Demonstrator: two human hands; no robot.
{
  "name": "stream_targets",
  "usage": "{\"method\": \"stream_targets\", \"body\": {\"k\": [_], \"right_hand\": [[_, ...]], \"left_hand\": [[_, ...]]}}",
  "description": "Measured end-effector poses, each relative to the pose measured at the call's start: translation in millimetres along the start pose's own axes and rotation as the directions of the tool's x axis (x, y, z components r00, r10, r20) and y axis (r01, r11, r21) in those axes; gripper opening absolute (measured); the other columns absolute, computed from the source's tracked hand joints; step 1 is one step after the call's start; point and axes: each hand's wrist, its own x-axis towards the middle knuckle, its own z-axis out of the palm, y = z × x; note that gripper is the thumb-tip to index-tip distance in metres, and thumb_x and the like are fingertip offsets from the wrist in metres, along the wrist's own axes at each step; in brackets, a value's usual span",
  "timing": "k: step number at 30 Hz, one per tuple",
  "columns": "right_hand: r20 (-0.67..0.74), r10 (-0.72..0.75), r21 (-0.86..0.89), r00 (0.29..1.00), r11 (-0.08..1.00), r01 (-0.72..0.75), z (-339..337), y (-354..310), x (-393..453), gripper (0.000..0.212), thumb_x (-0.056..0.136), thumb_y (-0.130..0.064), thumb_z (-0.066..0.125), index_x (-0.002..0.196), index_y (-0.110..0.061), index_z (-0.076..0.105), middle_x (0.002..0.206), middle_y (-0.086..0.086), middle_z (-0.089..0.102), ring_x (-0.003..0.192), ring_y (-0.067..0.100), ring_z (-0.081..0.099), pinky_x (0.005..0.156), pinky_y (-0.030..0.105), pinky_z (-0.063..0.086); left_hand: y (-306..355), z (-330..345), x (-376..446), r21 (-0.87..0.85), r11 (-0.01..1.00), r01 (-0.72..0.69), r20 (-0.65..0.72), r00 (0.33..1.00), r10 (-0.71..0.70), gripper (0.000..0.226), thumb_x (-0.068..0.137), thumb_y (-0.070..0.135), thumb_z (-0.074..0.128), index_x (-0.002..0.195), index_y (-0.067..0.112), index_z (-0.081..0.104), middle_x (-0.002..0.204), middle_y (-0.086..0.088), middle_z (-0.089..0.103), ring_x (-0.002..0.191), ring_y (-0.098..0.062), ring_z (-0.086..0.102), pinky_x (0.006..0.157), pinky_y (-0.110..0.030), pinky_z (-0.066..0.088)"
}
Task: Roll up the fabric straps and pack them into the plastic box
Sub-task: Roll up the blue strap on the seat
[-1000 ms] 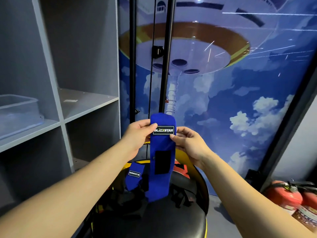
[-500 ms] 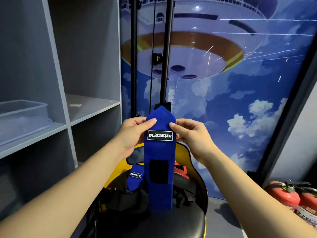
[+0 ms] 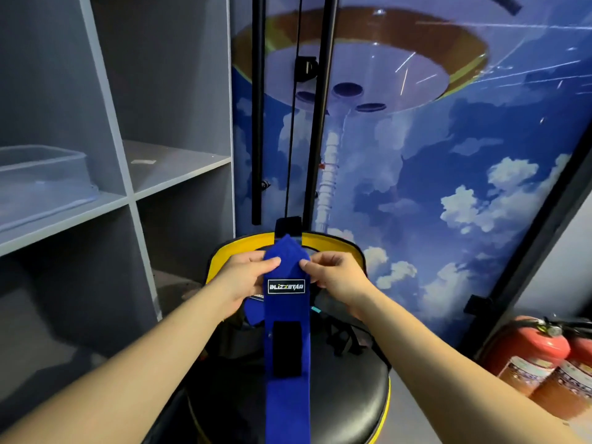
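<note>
A long blue fabric strap [image 3: 286, 318] with a white-lettered label and a black velcro patch hangs straight down over a black chair seat. My left hand [image 3: 243, 277] pinches its pointed top end from the left, and my right hand [image 3: 333, 275] pinches it from the right. A second blue strap [image 3: 253, 310] lies partly hidden behind the first, on the seat. The clear plastic box [image 3: 41, 181] stands on a grey shelf at the far left, apart from both hands.
The black and yellow chair [image 3: 349, 389] stands under my hands, with black straps [image 3: 342, 341] on the seat. Grey shelving [image 3: 179, 168] fills the left. Two black poles [image 3: 256, 123] rise ahead of a blue mural wall. Red fire extinguishers [image 3: 538, 357] stand at the lower right.
The view has tilted down. The strap's top end now shows as a point between my fingertips, and more of the strap hangs below my hands.
</note>
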Motion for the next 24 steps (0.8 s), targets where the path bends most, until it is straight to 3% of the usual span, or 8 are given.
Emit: {"method": "stream_targets", "body": {"k": [7,11,15,20,22,24], "right_hand": [[0.003,0.113,-0.052,0.994,0.992,-0.112,21,65,41,0.022,0.091,-0.014,0.073,0.105,0.003,0.071,0.094,0.016,0.074,0.078,0.016,0.065,0.073,0.029,0.057],[0.029,0.118,-0.088,0.993,0.989,-0.115,25,88,63,0.019,0.091,-0.016,0.073,0.102,-0.001,0.073,0.091,0.010,0.075,0.071,0.007,0.065,0.061,0.017,0.052],[0.057,0.146,-0.168,0.988,0.976,-0.135,29,113,82,0.017,0.090,-0.016,0.074,0.098,-0.001,0.074,0.079,0.002,0.072,0.060,0.004,0.060,0.054,0.013,0.046],[0.088,0.172,-0.277,0.981,0.950,-0.142,26,145,112,0.009,0.095,-0.011,0.067,0.093,-0.006,0.073,0.080,0.006,0.072,0.060,0.007,0.059,0.052,0.011,0.044],[0.071,0.171,-0.331,0.983,0.934,-0.138,23,159,129,0.009,0.094,-0.015,0.068,0.090,-0.010,0.074,0.081,0.006,0.075,0.068,0.015,0.064,0.058,0.017,0.051],[0.069,0.144,-0.392,0.987,0.914,-0.106,23,174,148,0.008,0.093,-0.018,0.070,0.088,-0.013,0.074,0.079,0.004,0.076,0.070,0.024,0.068,0.071,0.033,0.060]], "left_hand": [[-69,-22,44,0.005,0.994,0.106,-0.118,0.987,-0.104,0.027,0.093,0.018,0.069,0.119,0.012,0.069,0.102,-0.006,0.078,0.096,-0.024,0.074,0.077,-0.036,0.058],[-86,-27,62,0.005,0.996,0.094,-0.170,0.981,-0.092,0.024,0.091,0.023,0.072,0.114,0.017,0.070,0.102,-0.004,0.078,0.095,-0.022,0.074,0.076,-0.035,0.059],[-109,-37,75,0.054,0.992,0.111,-0.218,0.971,-0.097,0.030,0.089,0.025,0.075,0.116,0.014,0.071,0.100,-0.004,0.078,0.093,-0.024,0.075,0.084,-0.045,0.061],[-142,-55,79,0.037,0.982,0.186,-0.272,0.947,-0.170,0.015,0.091,0.021,0.073,0.104,0.015,0.073,0.093,-0.002,0.079,0.088,-0.021,0.075,0.074,-0.034,0.059],[-153,-67,79,0.004,0.977,0.213,-0.300,0.932,-0.202,0.011,0.091,0.021,0.073,0.101,0.017,0.072,0.090,-0.001,0.079,0.087,-0.020,0.075,0.072,-0.034,0.059],[-160,-83,82,-0.033,0.976,0.216,-0.350,0.912,-0.214,0.010,0.090,0.021,0.073,0.100,0.019,0.071,0.088,0.000,0.079,0.086,-0.021,0.075,0.074,-0.036,0.059]]}}
